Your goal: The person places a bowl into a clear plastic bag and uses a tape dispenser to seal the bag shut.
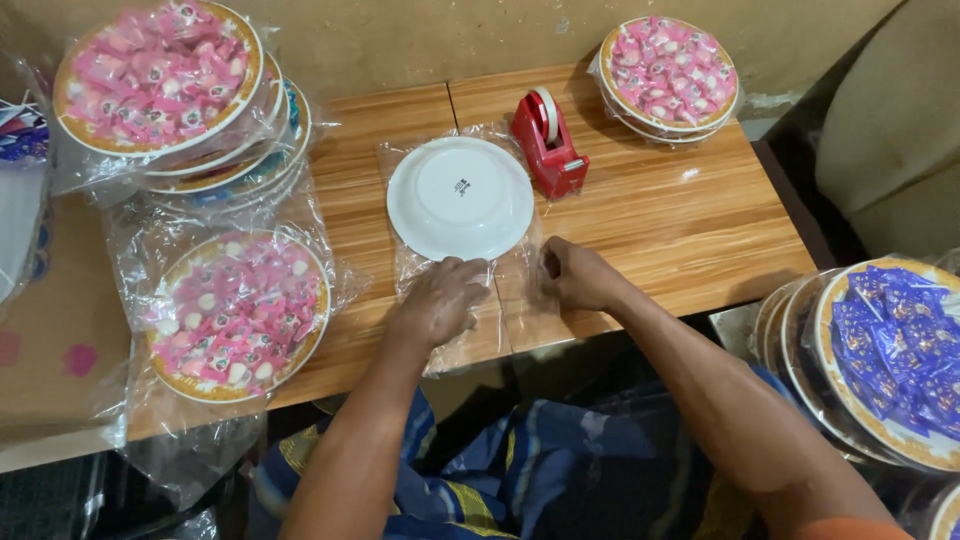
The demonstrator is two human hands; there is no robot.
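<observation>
a: what sits around the hands?

b: a wooden bench (650, 230). a red tape dispenser (548, 143) stands just right of the white plate (460, 197), close to touching its rim. at the far right edge of the bench a plate of pink sweets (668, 75) sits wrapped in clear film. on the left a stack of wrapped plates (160, 85) with pink sweets, and nearer, one more wrapped plate (238, 313) of pink and white sweets. off the bench at the right, plates of blue sweets (895, 355).

a: anything in the way?

b: nothing lies between the hands and the white plate. only the dispenser crowds its right side.

a: where is the plate relative to the fingers?

b: it lies in the middle of the bench, upside down, on a clear plastic sheet (515, 310). the left hand (440, 300) rests palm down at the plate's near rim, its fingers (468, 268) curled and touching or nearly touching that rim, pressing on the sheet. the right hand (578, 275) is just right of the rim, apart from the plate, its fingers (550, 262) narrowed into a pinch on the sheet's edge.

a: which way does the plate point?

b: it is round, so it has no long axis. it lies flat with its base ring facing up. the sheet under it runs longways from the far side of the bench toward the person, its near end hanging over the bench edge.
</observation>
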